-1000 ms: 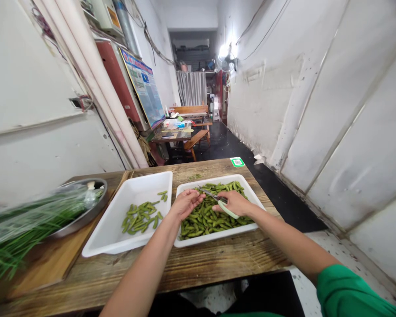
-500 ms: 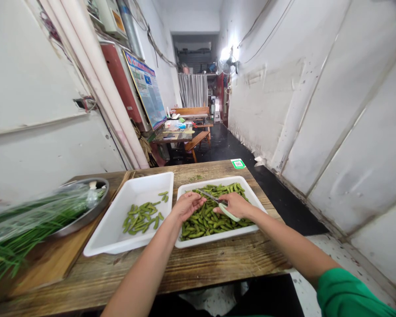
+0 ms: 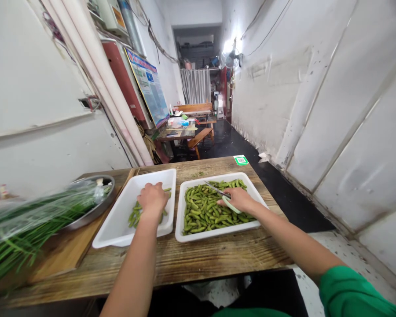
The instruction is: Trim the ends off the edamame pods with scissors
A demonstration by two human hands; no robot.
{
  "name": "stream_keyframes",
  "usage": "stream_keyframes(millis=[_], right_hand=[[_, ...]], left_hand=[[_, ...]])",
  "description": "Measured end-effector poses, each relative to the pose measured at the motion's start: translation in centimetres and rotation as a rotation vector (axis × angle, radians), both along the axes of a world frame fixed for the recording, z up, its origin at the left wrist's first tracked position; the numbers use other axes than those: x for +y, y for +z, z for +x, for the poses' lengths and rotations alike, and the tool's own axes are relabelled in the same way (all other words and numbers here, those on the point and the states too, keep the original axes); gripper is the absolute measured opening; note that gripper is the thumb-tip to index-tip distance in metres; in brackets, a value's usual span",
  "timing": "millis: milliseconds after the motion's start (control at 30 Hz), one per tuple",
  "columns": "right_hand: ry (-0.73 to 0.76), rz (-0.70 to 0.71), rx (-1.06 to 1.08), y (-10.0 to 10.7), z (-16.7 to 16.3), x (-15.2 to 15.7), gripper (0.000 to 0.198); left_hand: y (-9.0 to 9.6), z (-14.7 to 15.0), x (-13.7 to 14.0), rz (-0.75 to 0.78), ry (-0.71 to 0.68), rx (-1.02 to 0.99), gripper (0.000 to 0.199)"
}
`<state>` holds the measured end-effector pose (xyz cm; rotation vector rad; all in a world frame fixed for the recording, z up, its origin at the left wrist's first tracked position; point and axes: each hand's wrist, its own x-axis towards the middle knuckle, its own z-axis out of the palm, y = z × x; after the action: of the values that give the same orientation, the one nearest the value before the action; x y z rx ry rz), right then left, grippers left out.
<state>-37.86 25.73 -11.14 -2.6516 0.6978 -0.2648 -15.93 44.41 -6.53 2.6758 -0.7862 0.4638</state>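
Observation:
My left hand (image 3: 152, 199) is over the left white tray (image 3: 103, 237), its back toward me. Its fingers point down and away, so whether anything is in them is hidden. Beneath and around it lie loose green soybean pods (image 3: 134, 216). My right hand (image 3: 240, 200) grips a pair of scissors (image 3: 231, 205) with pale green handles. The slim blades point up and left, slightly parted, above the right white tray (image 3: 181, 238). A thick layer of pods (image 3: 203, 211) covers that tray's bottom.
Both trays stand on a wooden table (image 3: 171, 268). At left, long green stalks (image 3: 23, 233) in clear plastic lean across a metal bowl (image 3: 95, 211) and a wooden board (image 3: 57, 259). A green QR card (image 3: 240, 160) lies at the far right corner.
My left hand has gone from beside the scissors above the right tray to over the left tray. The right hand stays above the right tray with the scissors. The view has shifted slightly.

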Motion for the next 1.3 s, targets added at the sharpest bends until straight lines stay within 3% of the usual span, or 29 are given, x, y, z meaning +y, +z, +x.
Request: stream_keyframes(millis=[133,200,333,467,567,667,767,867,1033,1300], right_hand=[[0.026,0.016,-0.058,0.1,-0.1,0.5,0.052],[0.024,-0.012,-0.073,0.2,-0.2,0.6,0.051],[-0.031,-0.081,-0.052,0.1,-0.3,0.3,0.055],[-0.048,-0.092,-0.051,0.4,-0.4,0.0,0.057],[-0.025,-0.108,-0.085,0.8,-1.1,0.0,0.059],[0.05,-0.136,-0.112,0.8,-2.4,0.1,0.06],[0.117,-0.13,-0.116,0.4,-4.0,0.5,0.057],[0.135,-0.116,-0.121,0.1,-5.3,1.2,0.051],[0.108,-0.098,-0.147,0.1,-6.1,2.3,0.05],[0.1,0.042,-0.125,-0.1,-6.1,2.9,0.05]], left_hand=[[-2.2,-1.0,-4.1,-0.105,-0.31,0.186,0.014],[-3.7,-1.8,-6.7,-0.142,-0.357,0.246,0.007],[-5.3,-2.3,-9.5,-0.207,-0.383,0.252,0.018],[-4.4,-2.6,-8.7,-0.235,-0.509,0.263,0.004],[-4.1,-4.6,-7.2,-0.318,-0.652,0.432,0.012],[-5.2,-7.5,-5.8,-0.524,-0.711,0.607,0.022],[-6.6,-9.5,-4.8,-0.599,-0.691,0.52,0.026],[-7.2,-10.3,-4.3,-0.579,-0.7,0.411,0.022],[-6.3,-10.9,-3.9,-0.491,-0.701,0.231,0.014],[-6.2,-11.3,-3.6,-0.404,-0.697,0.14,0.015]])
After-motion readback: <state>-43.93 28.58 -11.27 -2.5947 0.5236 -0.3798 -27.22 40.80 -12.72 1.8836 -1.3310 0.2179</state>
